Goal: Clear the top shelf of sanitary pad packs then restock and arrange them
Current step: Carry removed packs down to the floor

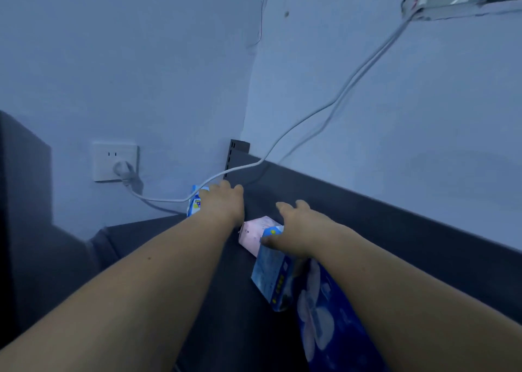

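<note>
Shelf clearing looks unfinished, centre frame: right hand spreads open over a blue pack; left hand grip on far pack unclear.

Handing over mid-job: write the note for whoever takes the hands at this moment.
Left hand: laid over a small blue-and-white pad pack at the far corner of the dark grey top shelf; grip unclear.
Right hand: fingers spread, thumb on a pale blue pack.
Pink pack lies behind it, dark blue flower-print pack nearer.
Clearing or restocking: cannot tell. Four packs visible to handle.
</note>
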`<state>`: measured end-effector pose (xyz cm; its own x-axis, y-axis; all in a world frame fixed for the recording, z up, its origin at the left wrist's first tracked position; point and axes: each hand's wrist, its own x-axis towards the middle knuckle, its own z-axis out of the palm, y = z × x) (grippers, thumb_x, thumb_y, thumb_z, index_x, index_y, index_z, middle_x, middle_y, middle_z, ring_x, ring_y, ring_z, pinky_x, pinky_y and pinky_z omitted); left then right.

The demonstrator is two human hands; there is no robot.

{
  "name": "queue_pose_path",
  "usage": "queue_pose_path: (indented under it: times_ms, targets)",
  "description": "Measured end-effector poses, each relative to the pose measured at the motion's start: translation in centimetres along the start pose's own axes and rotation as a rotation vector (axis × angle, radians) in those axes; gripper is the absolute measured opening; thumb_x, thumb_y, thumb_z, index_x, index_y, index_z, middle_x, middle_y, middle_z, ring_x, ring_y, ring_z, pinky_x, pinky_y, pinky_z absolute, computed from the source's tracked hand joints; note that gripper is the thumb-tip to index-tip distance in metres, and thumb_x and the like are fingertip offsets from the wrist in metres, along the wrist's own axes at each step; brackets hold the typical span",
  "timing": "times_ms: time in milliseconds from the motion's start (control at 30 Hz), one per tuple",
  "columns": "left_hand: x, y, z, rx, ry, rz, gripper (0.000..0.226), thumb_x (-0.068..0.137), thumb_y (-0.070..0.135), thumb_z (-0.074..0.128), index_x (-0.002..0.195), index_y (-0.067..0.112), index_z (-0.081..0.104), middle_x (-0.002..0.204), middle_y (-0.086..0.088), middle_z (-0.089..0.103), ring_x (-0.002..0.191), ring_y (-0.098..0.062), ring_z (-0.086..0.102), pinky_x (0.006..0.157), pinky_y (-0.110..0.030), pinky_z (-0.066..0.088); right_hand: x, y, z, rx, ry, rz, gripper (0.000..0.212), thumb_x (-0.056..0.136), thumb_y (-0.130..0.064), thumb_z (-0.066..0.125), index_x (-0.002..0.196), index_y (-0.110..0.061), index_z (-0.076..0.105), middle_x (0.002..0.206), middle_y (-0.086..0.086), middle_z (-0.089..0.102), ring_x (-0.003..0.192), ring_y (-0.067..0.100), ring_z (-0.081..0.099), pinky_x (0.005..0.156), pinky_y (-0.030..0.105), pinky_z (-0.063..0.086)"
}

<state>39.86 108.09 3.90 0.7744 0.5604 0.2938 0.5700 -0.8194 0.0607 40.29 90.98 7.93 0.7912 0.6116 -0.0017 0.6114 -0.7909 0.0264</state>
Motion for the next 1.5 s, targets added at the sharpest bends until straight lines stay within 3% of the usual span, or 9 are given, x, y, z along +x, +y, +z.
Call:
queue_pose_path:
  times_ms: [133,233,367,467,633,767,1200,1300,1500]
  targets:
    - [3.4,-0.6,3.6,0.066,-0.044,0.039,0.050,0.092,0.029,0.054,0.138,0.018,0.038,0.140,-0.012,0.039,0.130,-0.034,0.039,0.102,-0.049,0.036,2.6,0.5,1.8,0.029,-0.116,-0.008,0.095,0.081,-0.067,0.057,0.154,-0.034,0.006,0.160,0.004,0.008,0.132,0.033,0.043,0.101,0.042,0.044]
    - [5.1,-1.4,5.9,0.106,-0.043,0.037,0.058,0.093,0.027,0.053,0.145,0.017,0.030,0.146,-0.012,0.035,0.136,-0.035,0.033,0.106,-0.049,0.034,3.9,1.2,2.9,0.040,-0.111,-0.033,0.092,0.083,-0.066,0.057,0.154,-0.031,0.010,0.154,0.008,0.021,0.131,0.031,0.043,0.103,0.040,0.043]
    - [7.3,-2.5,7.5,0.119,-0.047,-0.027,0.077,0.093,0.030,0.053,0.154,0.019,0.007,0.159,-0.012,0.013,0.147,-0.038,0.009,0.111,-0.056,0.024,5.2,2.0,4.0,0.033,-0.079,-0.051,0.089,0.084,-0.066,0.054,0.154,-0.030,0.012,0.155,0.005,0.023,0.135,0.029,0.040,0.105,0.040,0.041]
    - [8.3,-2.7,8.1,0.095,-0.076,-0.079,0.085,0.092,0.033,0.058,0.154,0.020,0.001,0.160,-0.010,0.010,0.147,-0.038,0.008,0.110,-0.060,0.026,5.9,2.3,4.6,0.042,-0.063,-0.046,0.083,0.085,-0.067,0.051,0.152,-0.029,0.020,0.149,0.003,0.030,0.130,0.028,0.044,0.102,0.040,0.043]
    - [8.7,-2.6,8.2,0.141,0.002,-0.068,0.061,0.090,0.025,0.063,0.143,0.016,0.036,0.137,-0.006,0.038,0.131,-0.032,0.033,0.095,-0.056,0.045,6.2,2.5,4.9,0.067,-0.046,-0.050,0.079,0.084,-0.066,0.051,0.150,-0.031,0.025,0.145,0.002,0.034,0.126,0.027,0.045,0.099,0.038,0.043]
    - [8.1,-2.7,8.3,0.198,0.097,0.001,0.038,0.089,0.016,0.061,0.126,0.014,0.054,0.125,-0.006,0.046,0.121,-0.029,0.041,0.084,-0.042,0.047,6.3,2.7,5.1,0.074,-0.035,-0.044,0.077,0.084,-0.066,0.051,0.148,-0.031,0.028,0.144,0.001,0.035,0.125,0.027,0.046,0.098,0.038,0.044]
    - [0.4,-2.0,2.7,0.001,0.266,0.012,0.027,0.096,0.007,0.044,0.120,0.009,0.056,0.120,-0.013,0.053,0.112,-0.031,0.048,0.076,-0.035,0.042,3.0,3.6,3.3,-0.015,-0.046,0.053,0.067,0.088,-0.056,0.057,0.142,-0.021,0.038,0.140,0.008,0.040,0.121,0.028,0.050,0.090,0.034,0.044]
    - [-2.4,-2.3,0.4,-0.092,0.320,-0.043,0.022,0.096,0.009,0.046,0.115,0.008,0.057,0.117,-0.014,0.054,0.109,-0.033,0.050,0.071,-0.034,0.034,0.9,4.5,2.8,0.117,0.118,0.066,0.059,0.088,-0.052,0.059,0.136,-0.022,0.040,0.136,0.006,0.038,0.115,0.031,0.051,0.078,0.033,0.045]
    - [-8.4,-2.6,-5.0,-0.445,0.463,-0.152,0.019,0.099,0.018,0.044,0.099,0.004,0.057,0.107,-0.020,0.063,0.099,-0.040,0.056,0.068,-0.035,0.031,-4.1,3.9,0.3,0.445,0.616,-0.007,0.051,0.087,-0.046,0.064,0.122,-0.015,0.046,0.129,0.007,0.040,0.107,0.034,0.054,0.091,0.039,0.045]
